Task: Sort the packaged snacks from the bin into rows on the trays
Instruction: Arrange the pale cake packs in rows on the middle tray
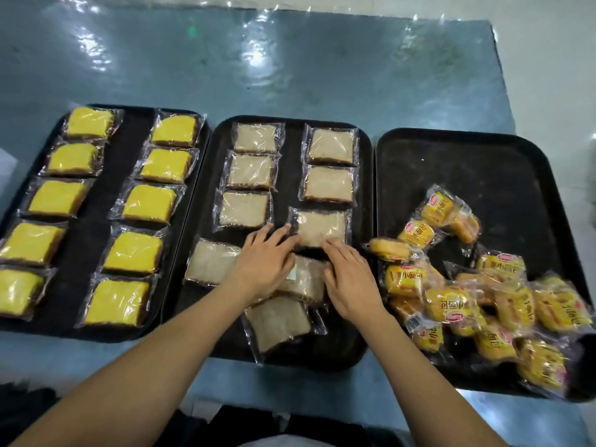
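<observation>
Three black trays lie side by side. The left tray (129, 124) holds two rows of yellow cake packets (150, 203). The middle tray (290, 122) holds pale brown cake packets in two rows. My left hand (261, 262) and my right hand (350, 279) both lie flat, fingertips touching the near edge of the third packet (319, 225) in the right row. Under my hands lies another pale packet (304, 279), and one more (277, 324) sits askew near the front. The right tray (467, 162) carries a loose heap of small orange-wrapped bread packets (451, 304).
The trays rest on a blue-grey table covered with shiny plastic film (290, 59). The far half of the right tray is bare. A single pale packet (209, 261) sits at the near left of the middle tray. The table's right edge runs past the right tray.
</observation>
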The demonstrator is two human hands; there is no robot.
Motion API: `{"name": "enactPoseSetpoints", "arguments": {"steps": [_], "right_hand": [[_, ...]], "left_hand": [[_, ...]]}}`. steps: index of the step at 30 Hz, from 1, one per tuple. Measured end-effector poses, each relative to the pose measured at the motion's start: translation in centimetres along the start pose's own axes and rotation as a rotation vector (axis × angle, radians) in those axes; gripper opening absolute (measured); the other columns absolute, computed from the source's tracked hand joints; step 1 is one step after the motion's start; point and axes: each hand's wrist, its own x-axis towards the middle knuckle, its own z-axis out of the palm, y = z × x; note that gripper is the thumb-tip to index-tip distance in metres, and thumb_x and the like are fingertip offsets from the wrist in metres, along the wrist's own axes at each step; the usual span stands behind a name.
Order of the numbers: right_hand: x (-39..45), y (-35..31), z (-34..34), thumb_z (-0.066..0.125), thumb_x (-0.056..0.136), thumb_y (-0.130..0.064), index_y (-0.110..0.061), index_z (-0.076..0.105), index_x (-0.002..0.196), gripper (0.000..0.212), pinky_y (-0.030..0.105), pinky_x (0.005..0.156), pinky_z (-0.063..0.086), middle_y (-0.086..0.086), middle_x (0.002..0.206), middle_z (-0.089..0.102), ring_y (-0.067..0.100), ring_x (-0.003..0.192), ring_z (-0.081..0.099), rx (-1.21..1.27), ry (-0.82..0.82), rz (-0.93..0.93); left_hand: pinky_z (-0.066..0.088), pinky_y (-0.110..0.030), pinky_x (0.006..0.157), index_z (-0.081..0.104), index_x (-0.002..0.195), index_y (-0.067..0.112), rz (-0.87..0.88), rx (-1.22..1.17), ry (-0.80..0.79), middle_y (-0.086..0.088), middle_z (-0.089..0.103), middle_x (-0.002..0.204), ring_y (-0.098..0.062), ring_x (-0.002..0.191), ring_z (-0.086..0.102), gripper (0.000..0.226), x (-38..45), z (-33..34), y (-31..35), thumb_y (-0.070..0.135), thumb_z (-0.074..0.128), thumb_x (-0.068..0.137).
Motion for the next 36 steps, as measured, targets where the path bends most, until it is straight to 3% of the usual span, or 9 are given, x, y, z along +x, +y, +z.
{"name": "enactPoseSetpoints", "arguments": {"steps": [5,9,13,17,20,24,26,32,36], "right_hand": [[-4.9,0.1,0.0,0.054,0.091,-0.058,-0.033,0.039,0.150,0.067,0.038,0.123,0.022,-0.012,0.152,0.042,0.011,0.142,0.036,-0.069,-0.081,-0.110],[-5.4,-1.1,0.9,0.062,0.094,-0.030,-0.027,0.046,0.149,0.057,0.039,0.125,0.016,-0.007,0.155,0.045,0.013,0.144,0.039,-0.138,-0.035,-0.110],[-5.2,-3.5,-0.6,0.060,0.097,-0.019,-0.026,0.065,0.128,0.032,0.039,0.118,0.027,-0.011,0.134,0.063,0.010,0.129,0.054,-0.086,0.205,-0.107],[-5.9,-6.6,-2.6,0.054,0.098,-0.033,-0.037,0.059,0.122,0.025,0.023,0.094,0.046,-0.017,0.111,0.065,0.005,0.106,0.061,0.413,0.356,0.039],[-5.9,-8.0,-2.6,0.062,0.096,-0.039,-0.039,0.061,0.113,0.017,0.034,0.074,0.057,-0.002,0.088,0.069,0.016,0.082,0.066,0.712,0.337,0.275],[-6.5,-8.3,-0.3,0.059,0.099,-0.040,-0.031,0.053,0.130,0.032,0.047,0.089,0.052,-0.001,0.106,0.070,0.023,0.099,0.066,0.319,0.070,0.457],[-7.3,-8.3,0.8,0.056,0.100,-0.033,-0.027,0.050,0.137,0.038,0.048,0.098,0.046,0.000,0.122,0.062,0.024,0.112,0.058,0.177,0.148,0.442],[-9.3,-7.3,2.1,0.056,0.093,-0.024,-0.026,0.046,0.149,0.057,0.043,0.124,0.019,-0.005,0.153,0.045,0.015,0.146,0.034,-0.167,0.110,0.047],[-10.3,-7.1,3.0,0.047,0.095,-0.042,-0.023,0.055,0.142,0.051,0.050,0.124,0.016,-0.001,0.133,0.064,0.020,0.137,0.047,-0.300,0.117,0.142]], "left_hand": [[0.024,-0.044,0.117,0.037,0.150,0.030,0.010,-0.093,0.104,0.006,0.040,0.155,-0.023,0.143,0.032,0.053,-6.3,1.5,-0.5,0.039,0.034,0.098],[0.014,-0.039,0.121,0.016,0.159,0.034,0.014,-0.120,0.038,0.012,0.018,0.165,-0.018,0.148,0.019,0.067,-9.4,3.3,-0.9,0.038,0.044,0.098],[0.015,-0.039,0.121,0.010,0.159,0.032,0.044,-0.131,0.082,0.008,0.028,0.162,-0.021,0.145,0.024,0.078,-10.3,2.2,-0.6,0.036,0.052,0.094],[0.033,-0.039,0.113,0.002,0.161,0.019,0.046,-0.183,0.242,-0.001,0.047,0.147,-0.025,0.130,0.041,0.091,-12.4,0.6,-0.4,0.034,0.058,0.091],[0.038,-0.040,0.109,0.010,0.160,0.014,-0.009,-0.274,0.398,-0.005,0.048,0.145,-0.024,0.126,0.045,0.090,-14.4,0.8,-0.6,0.029,0.061,0.087],[0.044,-0.047,0.104,0.043,0.147,0.021,0.134,-0.137,0.287,-0.005,0.047,0.148,-0.031,0.129,0.047,0.063,-16.8,2.7,-0.5,0.029,0.050,0.086],[0.039,-0.045,0.109,0.049,0.144,0.024,0.201,-0.064,0.163,-0.001,0.042,0.153,-0.030,0.138,0.041,0.056,-17.7,4.0,-0.5,0.030,0.049,0.088],[0.039,-0.044,0.111,0.043,0.151,0.023,0.177,0.006,0.131,0.002,0.039,0.158,-0.030,0.137,0.044,0.061,-18.6,5.1,-1.1,0.034,0.050,0.091],[0.039,-0.046,0.110,0.040,0.152,0.025,0.175,0.056,0.170,0.002,0.042,0.156,-0.030,0.136,0.044,0.060,-17.2,4.6,-1.1,0.044,0.039,0.096]]}}
